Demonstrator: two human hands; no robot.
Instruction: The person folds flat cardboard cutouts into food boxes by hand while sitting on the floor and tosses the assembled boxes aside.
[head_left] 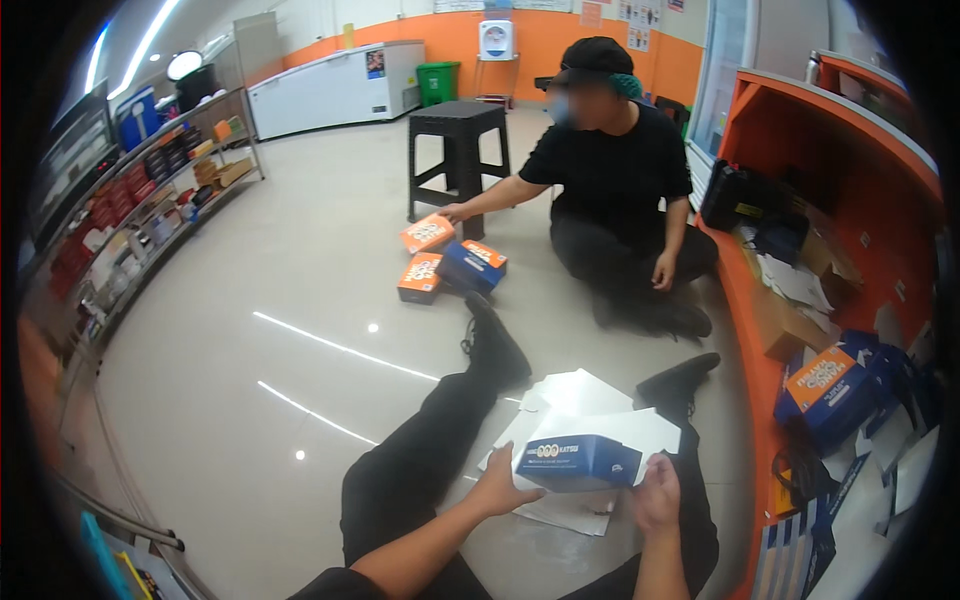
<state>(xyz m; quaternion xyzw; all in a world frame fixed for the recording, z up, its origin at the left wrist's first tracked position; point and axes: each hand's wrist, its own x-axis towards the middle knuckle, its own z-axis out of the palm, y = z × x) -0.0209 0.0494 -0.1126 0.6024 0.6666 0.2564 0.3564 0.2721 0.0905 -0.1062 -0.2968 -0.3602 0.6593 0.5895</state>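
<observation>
The left hand (508,487) grasps the left end of a partly folded blue-and-white carton (572,461), while the right hand (657,492) pinches its right end, above white cardboard sheets (570,514) between the legs (420,450). Uneven pressure could crease a panel; a loosened pinch might let flaps spring open.

The left forearm (425,548) slants in from the near edge toward the right, its left hand (505,485) gripping with the thumb pointing right. The right forearm (662,568) rises almost straight from the near edge, its right hand (657,495) curled in a grip. The left leg (405,465) and right leg (700,520) stretch far, spread apart.
</observation>
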